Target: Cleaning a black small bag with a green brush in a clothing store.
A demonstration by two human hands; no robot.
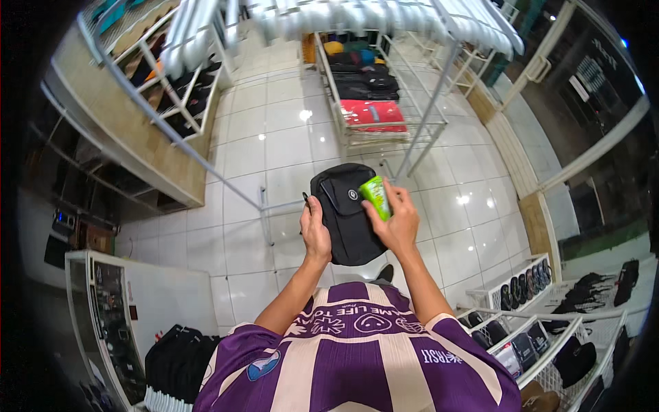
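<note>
A small black fabric bag [350, 232] with a front pocket and a round pale badge hangs in front of my body. My left hand [315, 232] grips its left edge, thumb towards the front. In my right hand [399, 219] is a bright green packet [376, 198] with printing on it, pinched between thumb and fingers. The packet overlaps the bag's upper right side; whether it touches the fabric I cannot tell. Part of the right hand lies over the bag's right edge. The bag's back is hidden.
A garment rack with white hangers [350, 15] stands ahead, its metal legs reaching the tiled floor [247, 149]. Beyond it, a low wire rack holds folded goods, including a red packaged one [373, 112]. A display case [103, 309] is at left; sandals [525, 286] and caps are at right.
</note>
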